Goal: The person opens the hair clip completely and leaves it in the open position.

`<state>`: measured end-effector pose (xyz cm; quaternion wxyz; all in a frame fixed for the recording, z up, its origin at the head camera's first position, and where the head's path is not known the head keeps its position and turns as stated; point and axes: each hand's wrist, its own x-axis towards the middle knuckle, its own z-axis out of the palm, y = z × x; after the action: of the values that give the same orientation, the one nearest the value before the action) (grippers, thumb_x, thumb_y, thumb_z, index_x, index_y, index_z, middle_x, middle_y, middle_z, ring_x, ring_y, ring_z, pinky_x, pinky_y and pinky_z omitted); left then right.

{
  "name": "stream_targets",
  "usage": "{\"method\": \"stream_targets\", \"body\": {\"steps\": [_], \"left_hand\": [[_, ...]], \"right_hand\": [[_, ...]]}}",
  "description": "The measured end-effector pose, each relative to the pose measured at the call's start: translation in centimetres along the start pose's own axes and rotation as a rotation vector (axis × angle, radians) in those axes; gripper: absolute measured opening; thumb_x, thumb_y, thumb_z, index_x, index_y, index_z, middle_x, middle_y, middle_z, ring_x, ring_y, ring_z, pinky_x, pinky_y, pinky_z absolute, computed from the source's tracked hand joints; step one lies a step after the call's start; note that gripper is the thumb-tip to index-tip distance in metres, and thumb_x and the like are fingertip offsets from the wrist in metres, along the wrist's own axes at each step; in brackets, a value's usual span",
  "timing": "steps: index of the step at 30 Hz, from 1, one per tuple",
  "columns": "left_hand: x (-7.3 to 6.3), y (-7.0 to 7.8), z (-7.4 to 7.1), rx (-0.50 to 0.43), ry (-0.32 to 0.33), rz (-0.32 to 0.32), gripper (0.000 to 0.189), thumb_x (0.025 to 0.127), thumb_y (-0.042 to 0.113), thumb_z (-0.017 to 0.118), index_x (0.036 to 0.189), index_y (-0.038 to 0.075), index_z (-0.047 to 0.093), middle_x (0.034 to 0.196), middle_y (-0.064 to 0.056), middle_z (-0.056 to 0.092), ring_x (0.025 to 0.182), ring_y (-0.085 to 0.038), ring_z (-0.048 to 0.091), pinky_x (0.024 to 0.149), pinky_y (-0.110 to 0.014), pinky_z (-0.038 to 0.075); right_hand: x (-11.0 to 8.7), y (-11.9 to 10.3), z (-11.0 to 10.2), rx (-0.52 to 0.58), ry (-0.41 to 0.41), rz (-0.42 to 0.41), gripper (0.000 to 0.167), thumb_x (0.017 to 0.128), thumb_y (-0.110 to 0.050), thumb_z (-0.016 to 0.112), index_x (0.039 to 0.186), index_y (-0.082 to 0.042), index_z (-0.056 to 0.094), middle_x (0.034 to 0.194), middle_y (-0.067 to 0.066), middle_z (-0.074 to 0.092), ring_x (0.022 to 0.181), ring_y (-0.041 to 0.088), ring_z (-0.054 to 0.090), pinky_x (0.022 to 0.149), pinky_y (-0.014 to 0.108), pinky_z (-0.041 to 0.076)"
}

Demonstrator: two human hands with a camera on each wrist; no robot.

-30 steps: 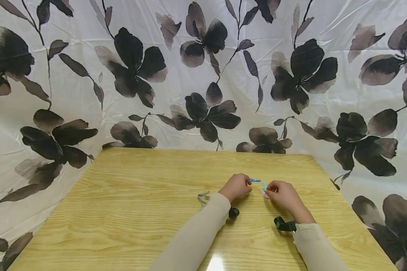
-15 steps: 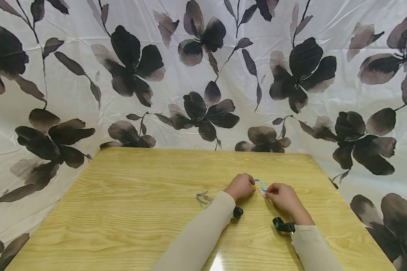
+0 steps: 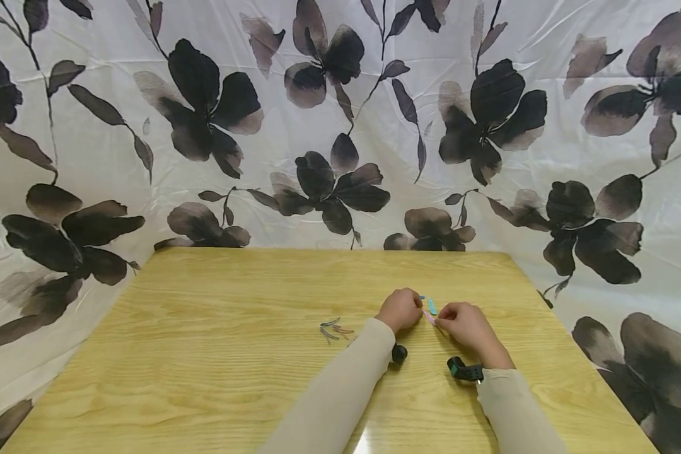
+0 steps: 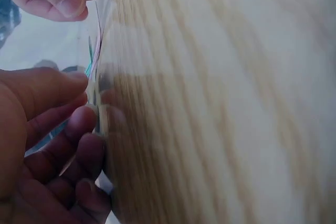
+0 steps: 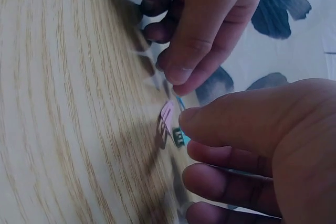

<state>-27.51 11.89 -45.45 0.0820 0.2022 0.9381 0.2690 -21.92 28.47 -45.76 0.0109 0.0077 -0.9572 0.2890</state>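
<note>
Seems to be at the step of adjusting a slim, pronged pink clip [image 3: 429,318], set on the yellow wood-grain table [image 3: 204,378] in the narrow gap between the left hand [image 3: 400,310] and the right hand [image 3: 466,325]. Curls the left fingers, thumb and forefinger nearly together, beside the clip's far end; bends the right fingers likewise at its near end. Impossible to tell a pinch from a mere touch in either. Shows also a flat teal clip [image 3: 432,307] just beside the pink one, and a slim blue clip [image 3: 422,297] partly hidden behind the left hand. Has a loose cluster of thin grey and reddish clips [image 3: 333,329] lying well apart, to the left. Calls next, probably, for a light, exact fingertip pinch on the pink clip, without nudging the teal one.
</note>
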Motion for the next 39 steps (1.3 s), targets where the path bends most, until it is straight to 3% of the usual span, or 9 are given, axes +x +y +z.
{"method": "stream_targets", "body": {"steps": [8,15,20,32,39], "left_hand": [[-0.14,-0.01,0.49,0.025,0.029,-0.057,0.015,0.095,0.021,0.061,0.104,0.021,0.073,0.107,0.005,0.071,0.095,-0.014,0.066,0.080,-0.030,0.054],[0.47,-0.06,0.96,0.043,0.063,-0.055,0.010,0.094,0.024,0.063,0.097,0.025,0.073,0.103,0.008,0.071,0.091,-0.012,0.067,0.076,-0.031,0.053],[0.57,-0.15,0.96,0.033,0.076,-0.054,0.007,0.092,0.024,0.065,0.088,0.024,0.071,0.092,0.009,0.070,0.078,-0.010,0.062,0.070,-0.029,0.050],[0.18,-0.10,0.59,-0.014,0.070,-0.049,0.015,0.091,0.026,0.068,0.077,0.021,0.069,0.079,0.009,0.066,0.071,-0.009,0.057,0.067,-0.026,0.047],[0.02,-0.37,0.14,-0.104,0.021,-0.013,0.016,0.092,0.020,0.065,0.078,0.015,0.071,0.077,0.005,0.066,0.071,-0.010,0.056,0.068,-0.025,0.047]], "right_hand": [[0.08,-0.27,0.42,0.001,-0.009,-0.004,0.013,0.086,-0.025,0.071,0.081,-0.012,0.070,0.072,-0.001,0.063,0.064,0.015,0.050,0.062,0.029,0.041],[0.13,-0.50,0.43,-0.023,-0.011,0.004,0.014,0.086,-0.024,0.071,0.080,-0.011,0.069,0.073,0.000,0.064,0.064,0.015,0.051,0.061,0.029,0.042],[0.21,-0.49,0.46,-0.029,-0.008,-0.003,0.014,0.086,-0.024,0.071,0.079,-0.011,0.069,0.072,0.000,0.064,0.063,0.015,0.051,0.060,0.029,0.041],[0.23,-0.32,0.66,-0.007,-0.011,0.013,0.012,0.085,-0.020,0.072,0.082,-0.008,0.069,0.073,0.001,0.063,0.063,0.015,0.052,0.061,0.028,0.041],[0.19,-0.06,0.62,0.014,-0.010,0.024,0.011,0.084,-0.018,0.072,0.085,-0.008,0.069,0.076,0.002,0.063,0.066,0.015,0.053,0.062,0.028,0.042]]}}
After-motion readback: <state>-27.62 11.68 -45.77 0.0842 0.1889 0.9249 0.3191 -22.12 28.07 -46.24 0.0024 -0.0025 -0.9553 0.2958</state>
